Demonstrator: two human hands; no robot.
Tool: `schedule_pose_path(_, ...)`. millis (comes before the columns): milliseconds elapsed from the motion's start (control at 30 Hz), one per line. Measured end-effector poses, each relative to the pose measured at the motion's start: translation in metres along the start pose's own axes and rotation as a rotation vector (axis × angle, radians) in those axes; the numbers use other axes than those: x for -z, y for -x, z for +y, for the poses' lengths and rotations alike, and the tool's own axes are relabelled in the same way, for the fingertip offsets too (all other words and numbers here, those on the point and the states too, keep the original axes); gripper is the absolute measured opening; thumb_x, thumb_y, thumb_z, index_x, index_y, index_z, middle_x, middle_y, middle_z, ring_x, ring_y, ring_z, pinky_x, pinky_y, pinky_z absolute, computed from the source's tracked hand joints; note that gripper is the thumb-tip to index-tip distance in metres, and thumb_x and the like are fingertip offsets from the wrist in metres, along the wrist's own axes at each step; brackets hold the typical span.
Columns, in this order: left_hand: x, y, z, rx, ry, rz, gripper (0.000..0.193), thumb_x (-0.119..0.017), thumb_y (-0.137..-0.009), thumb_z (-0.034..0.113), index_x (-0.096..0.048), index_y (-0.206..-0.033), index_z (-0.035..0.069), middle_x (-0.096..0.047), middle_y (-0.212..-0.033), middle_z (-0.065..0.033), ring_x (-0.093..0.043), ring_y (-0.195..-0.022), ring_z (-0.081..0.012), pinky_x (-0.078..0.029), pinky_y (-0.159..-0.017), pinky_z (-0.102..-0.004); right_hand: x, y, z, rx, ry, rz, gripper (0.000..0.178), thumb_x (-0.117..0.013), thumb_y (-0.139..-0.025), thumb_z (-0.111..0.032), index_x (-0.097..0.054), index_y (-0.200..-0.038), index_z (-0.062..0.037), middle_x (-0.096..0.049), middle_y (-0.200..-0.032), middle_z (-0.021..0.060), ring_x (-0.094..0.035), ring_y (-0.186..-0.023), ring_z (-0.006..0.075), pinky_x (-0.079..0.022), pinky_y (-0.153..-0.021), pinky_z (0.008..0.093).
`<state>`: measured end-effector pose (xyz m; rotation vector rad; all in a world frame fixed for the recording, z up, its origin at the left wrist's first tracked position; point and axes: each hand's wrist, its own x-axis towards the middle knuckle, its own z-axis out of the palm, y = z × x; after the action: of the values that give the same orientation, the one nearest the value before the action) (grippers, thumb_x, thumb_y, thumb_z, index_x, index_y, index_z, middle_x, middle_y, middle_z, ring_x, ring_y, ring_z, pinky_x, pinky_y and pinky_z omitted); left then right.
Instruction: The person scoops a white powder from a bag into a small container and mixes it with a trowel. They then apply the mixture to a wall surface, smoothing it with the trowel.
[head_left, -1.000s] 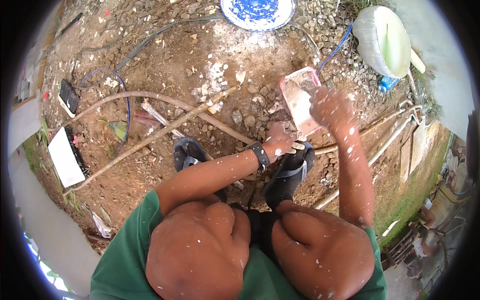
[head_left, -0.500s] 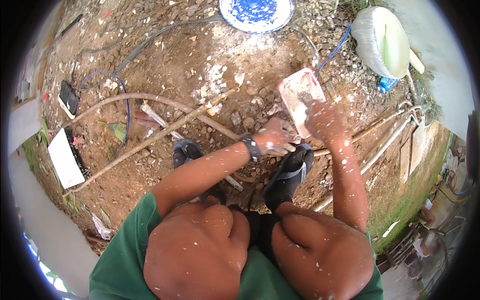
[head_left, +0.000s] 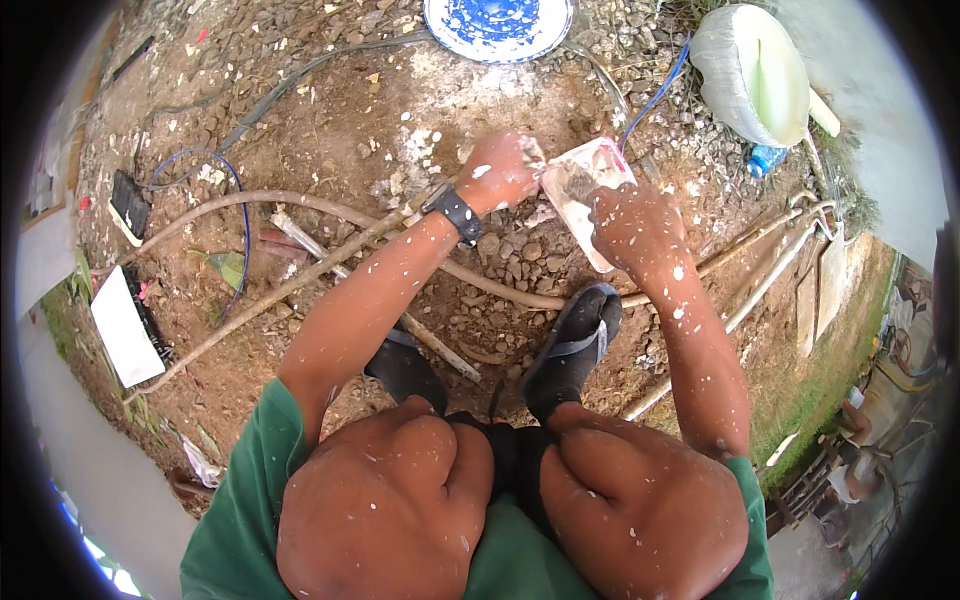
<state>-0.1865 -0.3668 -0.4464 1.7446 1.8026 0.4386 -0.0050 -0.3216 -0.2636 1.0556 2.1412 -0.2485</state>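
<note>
A shallow white tray (head_left: 572, 216) with a red edge, smeared with pale, wet-looking paste, lies tilted in front of my right foot. Beside its far left corner is my left hand (head_left: 500, 170), a dark band on the wrist. Its fingers are curled and coated with whitish material; whether they grip the rim is unclear. My right hand (head_left: 640, 228) is closed over the tray's right side, and the thing in its grasp is hidden. A greyish patch (head_left: 578, 186) shows in the tray by those fingers. White specks dot both forearms.
A long stick (head_left: 300, 278) and a curved brown pole (head_left: 480, 283) cross the stony soil. Far ahead sits a blue-and-white speckled round lid or basin (head_left: 500, 25). A pale rounded container (head_left: 750, 75), a blue bottle (head_left: 766, 160) and long-handled tools (head_left: 770, 290) are at right.
My left hand has moved from the tray's near end up to its far left corner. The right hand stays over the tray, and the whole view has shifted slightly.
</note>
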Motion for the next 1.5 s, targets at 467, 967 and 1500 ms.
schedule_pose_path(467, 0.006, 0.020, 0.031, 0.249, 0.522, -0.064, 0.022, -0.077, -0.078, 0.024, -0.076, -0.085, 0.003, -0.071, -0.083, -0.0233, -0.070, -0.079, -0.0404, -0.056, -0.071, -0.0444, -0.020, -0.002, 0.009, 0.052, -0.048, 0.076, 0.018, -0.069, -0.087, -0.027, -0.073, -0.099, -0.0140, -0.074, -0.089, 0.0123, -0.073, -0.088, 0.0324, -0.057, -0.077, 0.0472)
schedule_pose_path(967, -0.019, 0.042, 0.036, 0.278, 0.776, -0.101, 0.031, -0.078, -0.080, 0.029, -0.070, -0.085, -0.001, -0.071, -0.080, -0.0200, -0.071, -0.074, -0.0328, -0.056, -0.067, -0.0418, -0.026, 0.043, 0.021, -0.093, -0.121, 0.003, 0.032, -0.053, -0.099, -0.028, -0.069, -0.124, -0.0154, -0.073, -0.112, 0.0143, -0.068, -0.105, 0.0335, -0.054, -0.093, 0.0506)
schedule_pose_path(1500, -0.112, 0.118, 0.098, 0.561, 1.445, -0.132, 0.009, -0.058, -0.094, -0.010, -0.055, -0.102, -0.007, -0.072, -0.092, -0.0171, -0.075, -0.079, -0.0259, -0.066, -0.071, -0.0348, -0.055, 0.059, 0.020, 0.015, -0.197, 0.124, 0.036, -0.057, -0.092, -0.021, -0.069, -0.124, -0.0137, -0.074, -0.109, 0.0119, -0.070, -0.102, 0.0332, -0.056, -0.085, 0.0482)
